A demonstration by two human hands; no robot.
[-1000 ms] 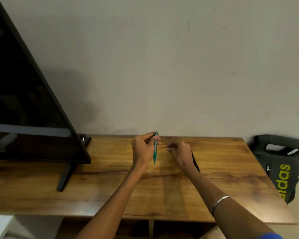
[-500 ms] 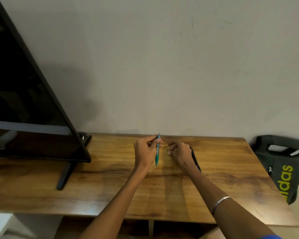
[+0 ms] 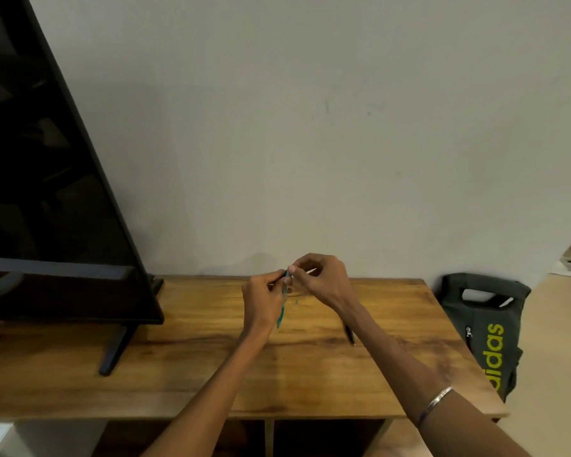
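Observation:
Over the back middle of the wooden table [image 3: 195,374], my left hand [image 3: 262,301] grips a teal pen [image 3: 282,313] near its upper end, so the pen hangs with its tip pointing down towards me. My right hand [image 3: 323,278] is raised beside it, fingertips meeting the pen's top. It pinches a thin pale stick [image 3: 310,270] that points at the pen. A tiny green bit [image 3: 296,301] lies on the table below the hands. A black pen [image 3: 350,336] lies on the table, partly hidden by my right forearm.
A large black television [image 3: 53,192] stands on the table's left part, with one foot [image 3: 112,354] reaching towards the front. The wall rises right behind the table. A dark bag [image 3: 485,328] with yellow lettering sits on the floor past the table's right edge.
My right hand has lifted off the table and come up to the top of the teal pen, now pinching a thin pale stick. The left hand keeps its hold on the pen.

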